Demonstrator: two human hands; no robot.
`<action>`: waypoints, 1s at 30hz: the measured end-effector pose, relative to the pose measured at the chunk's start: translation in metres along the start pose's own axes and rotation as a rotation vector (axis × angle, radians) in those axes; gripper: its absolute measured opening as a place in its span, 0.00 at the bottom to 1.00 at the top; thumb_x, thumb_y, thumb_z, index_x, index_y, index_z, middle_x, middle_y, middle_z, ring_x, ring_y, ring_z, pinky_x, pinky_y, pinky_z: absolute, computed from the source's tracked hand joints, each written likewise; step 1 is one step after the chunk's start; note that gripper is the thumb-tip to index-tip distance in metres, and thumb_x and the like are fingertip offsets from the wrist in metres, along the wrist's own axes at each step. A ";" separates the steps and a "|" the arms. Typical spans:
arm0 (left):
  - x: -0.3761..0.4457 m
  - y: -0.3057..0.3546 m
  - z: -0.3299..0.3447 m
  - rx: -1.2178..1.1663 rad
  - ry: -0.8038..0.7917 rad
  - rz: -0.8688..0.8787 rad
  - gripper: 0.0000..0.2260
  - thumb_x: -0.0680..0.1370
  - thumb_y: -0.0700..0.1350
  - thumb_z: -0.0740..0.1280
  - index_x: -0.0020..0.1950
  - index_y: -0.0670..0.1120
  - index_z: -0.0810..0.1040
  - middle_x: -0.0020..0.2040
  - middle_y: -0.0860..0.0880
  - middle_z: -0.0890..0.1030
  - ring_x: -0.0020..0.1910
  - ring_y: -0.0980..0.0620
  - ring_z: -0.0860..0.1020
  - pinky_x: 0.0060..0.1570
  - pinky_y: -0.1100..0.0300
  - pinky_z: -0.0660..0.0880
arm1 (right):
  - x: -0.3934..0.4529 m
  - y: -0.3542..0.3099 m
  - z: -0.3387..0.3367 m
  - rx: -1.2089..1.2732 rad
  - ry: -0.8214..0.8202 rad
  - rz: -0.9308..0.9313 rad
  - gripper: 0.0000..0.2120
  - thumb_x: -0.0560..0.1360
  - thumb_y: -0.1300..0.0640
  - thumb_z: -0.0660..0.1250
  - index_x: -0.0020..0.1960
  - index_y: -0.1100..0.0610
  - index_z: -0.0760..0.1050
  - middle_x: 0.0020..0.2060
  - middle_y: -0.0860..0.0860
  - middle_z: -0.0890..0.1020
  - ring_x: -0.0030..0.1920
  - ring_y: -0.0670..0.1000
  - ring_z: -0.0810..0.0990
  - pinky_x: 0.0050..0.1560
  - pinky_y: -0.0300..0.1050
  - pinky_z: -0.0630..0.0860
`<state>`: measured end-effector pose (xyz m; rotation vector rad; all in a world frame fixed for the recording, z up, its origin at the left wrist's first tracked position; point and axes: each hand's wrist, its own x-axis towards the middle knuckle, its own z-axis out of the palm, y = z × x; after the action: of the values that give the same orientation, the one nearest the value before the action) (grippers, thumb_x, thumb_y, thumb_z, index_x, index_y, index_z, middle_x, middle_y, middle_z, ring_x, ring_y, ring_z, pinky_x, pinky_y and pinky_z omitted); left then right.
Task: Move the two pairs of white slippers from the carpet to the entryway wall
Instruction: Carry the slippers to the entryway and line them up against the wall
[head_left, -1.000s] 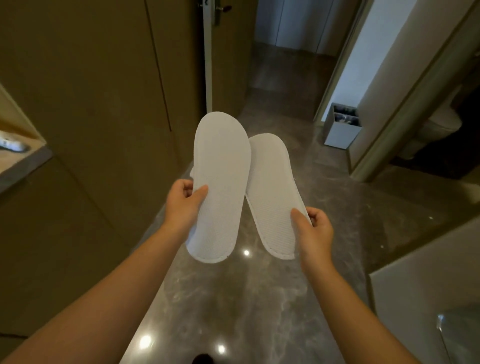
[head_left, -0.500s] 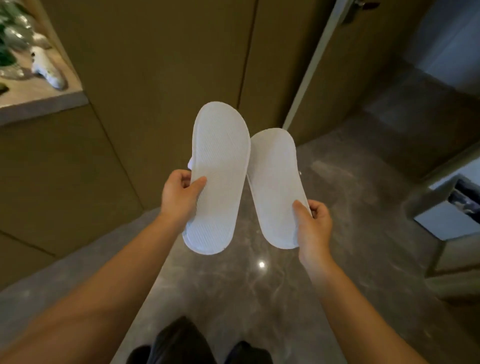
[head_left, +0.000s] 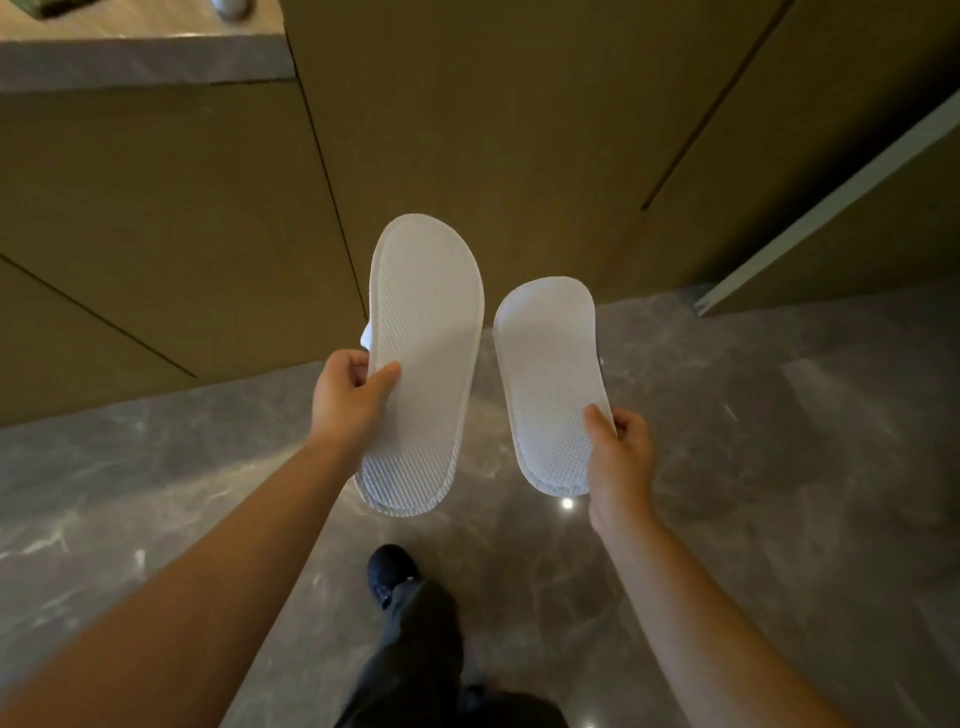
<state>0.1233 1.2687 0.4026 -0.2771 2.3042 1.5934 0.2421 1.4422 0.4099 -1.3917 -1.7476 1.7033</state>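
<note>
Left hand (head_left: 349, 400) grips left slippers (head_left: 423, 364); right hand (head_left: 621, 457) grips right slippers (head_left: 550, 379).

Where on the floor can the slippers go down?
Bare grey floor runs along the foot of the brown wall panels, ahead of both hands. It is crowded only nearer, where the dark shoe stands.

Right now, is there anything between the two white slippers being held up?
Nothing solid: in the head view a bare gap parts the left hand's white slipper from the right hand's white slipper, showing only grey marble floor behind.
</note>
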 end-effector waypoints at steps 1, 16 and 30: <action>0.013 -0.006 0.006 0.008 0.006 -0.017 0.10 0.72 0.45 0.66 0.34 0.52 0.67 0.35 0.53 0.71 0.34 0.56 0.70 0.33 0.60 0.68 | 0.013 0.006 0.009 -0.015 -0.011 0.013 0.05 0.74 0.59 0.62 0.47 0.60 0.69 0.38 0.48 0.74 0.38 0.46 0.73 0.36 0.39 0.69; 0.220 -0.264 0.170 0.038 0.071 -0.110 0.09 0.72 0.45 0.66 0.35 0.54 0.68 0.35 0.53 0.75 0.34 0.55 0.74 0.31 0.60 0.68 | 0.252 0.277 0.132 -0.087 -0.170 0.155 0.09 0.73 0.63 0.64 0.50 0.66 0.70 0.39 0.52 0.76 0.42 0.50 0.75 0.40 0.39 0.72; 0.364 -0.434 0.273 0.149 -0.043 -0.039 0.07 0.73 0.47 0.66 0.36 0.50 0.69 0.37 0.50 0.75 0.37 0.50 0.75 0.35 0.57 0.72 | 0.430 0.469 0.190 -0.058 -0.009 0.078 0.13 0.72 0.65 0.63 0.55 0.70 0.69 0.47 0.57 0.75 0.48 0.54 0.74 0.48 0.46 0.68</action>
<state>-0.0256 1.3773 -0.1988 -0.2472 2.3542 1.3875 0.0801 1.5862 -0.2178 -1.4978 -1.7826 1.7133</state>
